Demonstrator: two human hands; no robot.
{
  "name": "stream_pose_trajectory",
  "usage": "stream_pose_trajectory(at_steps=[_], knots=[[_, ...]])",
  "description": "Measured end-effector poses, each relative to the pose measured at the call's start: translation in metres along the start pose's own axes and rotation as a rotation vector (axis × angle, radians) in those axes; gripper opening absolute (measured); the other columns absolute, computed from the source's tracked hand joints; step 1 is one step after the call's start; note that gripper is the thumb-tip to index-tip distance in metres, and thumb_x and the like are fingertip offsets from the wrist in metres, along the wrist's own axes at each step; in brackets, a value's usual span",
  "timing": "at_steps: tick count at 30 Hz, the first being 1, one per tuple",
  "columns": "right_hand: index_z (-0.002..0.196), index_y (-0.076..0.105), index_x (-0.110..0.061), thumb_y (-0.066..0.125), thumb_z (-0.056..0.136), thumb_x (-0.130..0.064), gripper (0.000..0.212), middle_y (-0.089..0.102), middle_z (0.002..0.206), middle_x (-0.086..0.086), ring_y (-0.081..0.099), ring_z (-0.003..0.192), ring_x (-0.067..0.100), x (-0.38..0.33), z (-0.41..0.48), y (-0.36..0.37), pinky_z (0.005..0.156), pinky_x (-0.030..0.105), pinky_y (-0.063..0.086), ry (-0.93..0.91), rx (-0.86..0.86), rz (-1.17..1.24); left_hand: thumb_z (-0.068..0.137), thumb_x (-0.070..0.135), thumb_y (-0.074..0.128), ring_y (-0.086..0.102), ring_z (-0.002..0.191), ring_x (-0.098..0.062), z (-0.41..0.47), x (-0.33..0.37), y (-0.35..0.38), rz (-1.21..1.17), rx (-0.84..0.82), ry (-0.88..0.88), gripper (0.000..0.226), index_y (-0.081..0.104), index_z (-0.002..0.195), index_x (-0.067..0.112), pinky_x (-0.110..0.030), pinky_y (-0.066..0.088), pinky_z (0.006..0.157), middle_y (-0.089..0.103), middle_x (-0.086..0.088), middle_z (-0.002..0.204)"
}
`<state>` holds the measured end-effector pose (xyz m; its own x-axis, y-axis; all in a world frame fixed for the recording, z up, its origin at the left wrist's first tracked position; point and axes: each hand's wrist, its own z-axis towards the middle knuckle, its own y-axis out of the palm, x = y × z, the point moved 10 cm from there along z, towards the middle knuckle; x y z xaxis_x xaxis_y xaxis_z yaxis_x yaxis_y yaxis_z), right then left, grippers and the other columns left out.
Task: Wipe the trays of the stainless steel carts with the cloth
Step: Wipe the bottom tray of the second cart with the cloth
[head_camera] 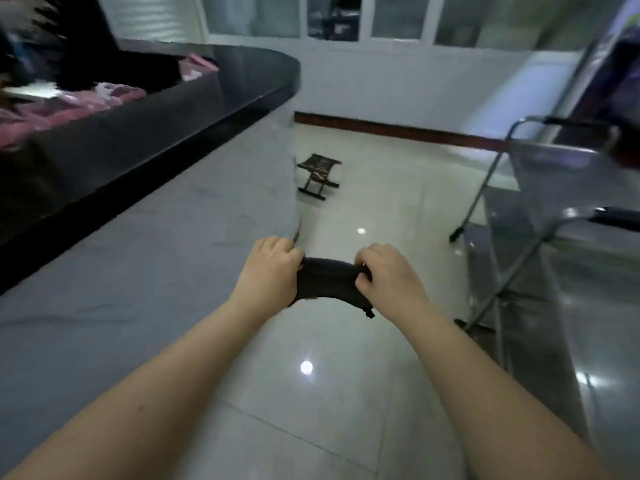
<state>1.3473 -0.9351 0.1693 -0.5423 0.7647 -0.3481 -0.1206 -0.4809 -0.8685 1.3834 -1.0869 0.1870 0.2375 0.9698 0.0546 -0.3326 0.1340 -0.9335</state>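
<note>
Plainly, the dark cloth (329,284) is stretched crosswise between both hands above the floor (346,403), its long axis running left to right. The left hand (268,270) and right hand (389,277) each grip one end, fingers (289,252) curled tight round it. The steel cart (568,171) stands off to the right, apart from the cloth, so the right hand is nearer and wiping would likely mean swinging that way. Its trays are blurred and cut off at the edge; their number I cannot tell.
</note>
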Motion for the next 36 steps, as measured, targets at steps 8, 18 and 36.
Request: stream_pose_trajectory(at_steps=[8, 18, 36], knots=[[0.097, 0.061, -0.010, 0.055, 0.086, -0.009, 0.012, 0.058, 0.098, 0.004, 0.049, 0.095, 0.023, 0.164, -0.006, -0.009, 0.079, 0.033, 0.038, 0.514, 0.059, -0.107, 0.073, -0.001, 0.074, 0.058, 0.078, -0.033, 0.156, 0.088, 0.124, -0.189, -0.138, 0.405, 0.014, 0.071, 0.085, 0.005, -0.042, 0.045, 0.078, 0.063, -0.011, 0.080], [0.101, 0.062, -0.009, 0.058, 0.089, -0.008, 0.013, 0.054, 0.102, 0.005, 0.053, 0.093, 0.020, 0.318, -0.041, -0.038, 0.081, 0.038, 0.046, 0.896, 0.288, -0.043, 0.084, 0.009, 0.067, 0.056, 0.090, -0.030, 0.288, 0.220, 0.222, -0.343, -0.244, 0.711, 0.017, 0.070, 0.101, 0.012, -0.038, 0.039, 0.086, 0.064, -0.007, 0.095], [0.106, 0.060, -0.010, 0.056, 0.091, -0.005, 0.016, 0.056, 0.107, 0.005, 0.052, 0.095, 0.022, 0.370, -0.205, 0.066, 0.076, 0.030, 0.041, 1.966, 0.841, -0.082, 0.089, 0.007, 0.063, 0.054, 0.094, -0.032, 0.250, 0.423, 0.404, -0.509, -0.759, 1.470, 0.018, 0.071, 0.105, 0.009, -0.047, 0.047, 0.083, 0.063, -0.010, 0.099]])
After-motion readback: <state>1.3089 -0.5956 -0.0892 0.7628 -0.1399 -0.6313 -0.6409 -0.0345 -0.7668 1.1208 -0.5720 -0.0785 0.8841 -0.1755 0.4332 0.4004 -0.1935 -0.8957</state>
